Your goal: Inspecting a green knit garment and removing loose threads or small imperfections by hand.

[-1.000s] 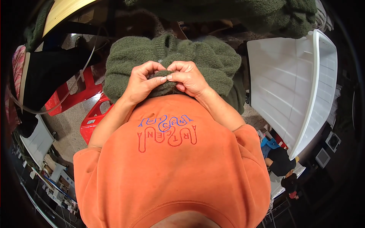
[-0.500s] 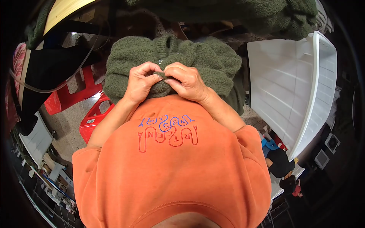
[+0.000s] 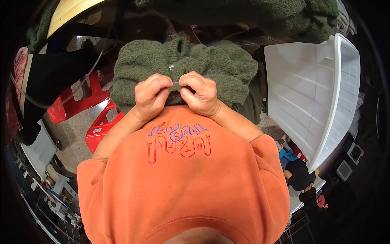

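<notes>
A dark green fuzzy knit garment (image 3: 140, 61) lies bunched across my lap, its ribbed band folded near the middle. My left hand (image 3: 152, 95) pinches the knit edge between thumb and curled fingers. Just to its right my right hand (image 3: 199, 93) grips the same edge in the same way. A short stretch of knit spans the small gap between them, with a tiny bright spot on it. Slightly farther off, a small sparkly silver piece (image 3: 171, 67) sits on the knit. The fingertips themselves are partly hidden by the knuckles.
A large white plastic bin (image 3: 300, 81) stands at my right. At my left are red plastic stools (image 3: 101, 124) and a thin clear tube. More green knit (image 3: 276, 16) is heaped at the far side, near a pale wooden edge (image 3: 71, 12). People sit at the lower right.
Both hands have drawn slightly nearer to me and turned, knuckles now upward. The knit edge is stretched between them, and the sparkly silver piece shows more fully.
</notes>
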### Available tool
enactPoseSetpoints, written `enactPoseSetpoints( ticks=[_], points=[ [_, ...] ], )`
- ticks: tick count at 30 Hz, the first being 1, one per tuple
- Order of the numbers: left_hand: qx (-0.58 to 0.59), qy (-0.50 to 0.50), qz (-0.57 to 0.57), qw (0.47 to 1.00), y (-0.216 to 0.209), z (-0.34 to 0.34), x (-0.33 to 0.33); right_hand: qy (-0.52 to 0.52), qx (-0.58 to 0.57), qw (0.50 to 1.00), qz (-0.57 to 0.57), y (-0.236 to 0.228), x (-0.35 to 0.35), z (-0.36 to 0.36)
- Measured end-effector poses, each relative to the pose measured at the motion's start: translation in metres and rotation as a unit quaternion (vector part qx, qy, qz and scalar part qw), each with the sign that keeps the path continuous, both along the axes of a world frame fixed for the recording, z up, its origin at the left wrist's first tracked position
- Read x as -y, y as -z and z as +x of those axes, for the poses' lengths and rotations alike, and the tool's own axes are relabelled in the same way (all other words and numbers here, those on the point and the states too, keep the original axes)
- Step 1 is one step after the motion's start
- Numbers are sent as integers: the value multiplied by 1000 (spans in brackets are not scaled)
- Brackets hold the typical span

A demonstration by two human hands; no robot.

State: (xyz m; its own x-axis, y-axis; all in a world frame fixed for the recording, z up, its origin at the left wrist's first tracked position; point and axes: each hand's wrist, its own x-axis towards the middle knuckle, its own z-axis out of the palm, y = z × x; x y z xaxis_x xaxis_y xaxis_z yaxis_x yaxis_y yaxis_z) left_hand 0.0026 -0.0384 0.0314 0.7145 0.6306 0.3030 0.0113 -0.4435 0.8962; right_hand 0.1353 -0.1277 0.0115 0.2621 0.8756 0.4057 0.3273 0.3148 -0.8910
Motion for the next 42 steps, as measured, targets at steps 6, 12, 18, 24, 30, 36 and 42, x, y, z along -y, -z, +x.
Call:
enactPoseSetpoints(
  ticks=[6, 12, 18, 24, 30, 36, 42],
  points=[
    [-141, -36, -119, 982, -2, 0, 1, -9, -28, 998, -53, 1, -2, 3],
    [-92, 55, -388, 915, 17, -10, -11, -59, -231, 949, -207, 3, -1, 8],
    [-97, 243, -252, 932, -2, -19, -28, -54, 152, 981, -106, 0, -15, 22],
    [-120, 268, -103, 950, -20, -11, -25, -102, 198, 963, -151, 8, -12, 18],
    [-156, 195, -215, 944, -21, -21, -29, -174, 201, 933, -242, -3, -10, 32],
    [-185, 67, -419, 886, -7, -13, -27, -171, 84, 948, -256, -17, -14, 32],
    [-137, 27, -500, 855, 6, -10, -19, -220, -206, 915, -267, 1, -13, 12]
  ],
)
